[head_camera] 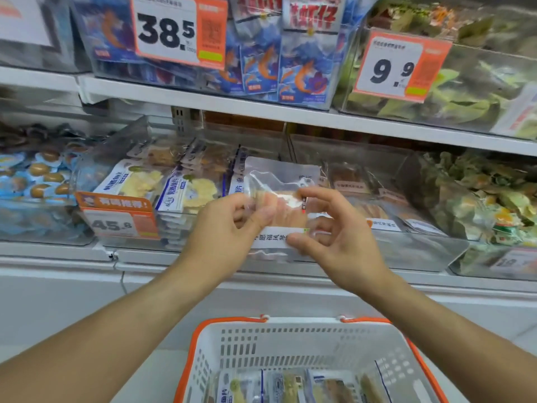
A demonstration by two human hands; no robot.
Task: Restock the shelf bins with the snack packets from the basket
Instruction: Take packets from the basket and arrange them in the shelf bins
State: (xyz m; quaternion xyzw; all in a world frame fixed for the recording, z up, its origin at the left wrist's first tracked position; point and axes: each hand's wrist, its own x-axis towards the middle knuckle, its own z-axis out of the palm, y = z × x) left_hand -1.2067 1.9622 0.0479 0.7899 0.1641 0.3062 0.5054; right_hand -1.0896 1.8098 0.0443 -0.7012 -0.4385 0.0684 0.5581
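Both forearms bare, stretched forward and converging. Left hand (223, 225) palm away, fingers curled in a pinch. Right hand (338, 232) beside it, thumb and fingertips pinching, other fingers spread.

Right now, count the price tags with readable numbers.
3: the 38.5 tag upper left, the 9.9 tag upper right, the 45.8 tag lower left. Others are blurred or cropped.

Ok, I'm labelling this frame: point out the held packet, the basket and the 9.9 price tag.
held packet (276, 181): head view, clear upper part.
basket (290, 335): head view, white back wall.
9.9 price tag (392, 69): head view, printed digits.
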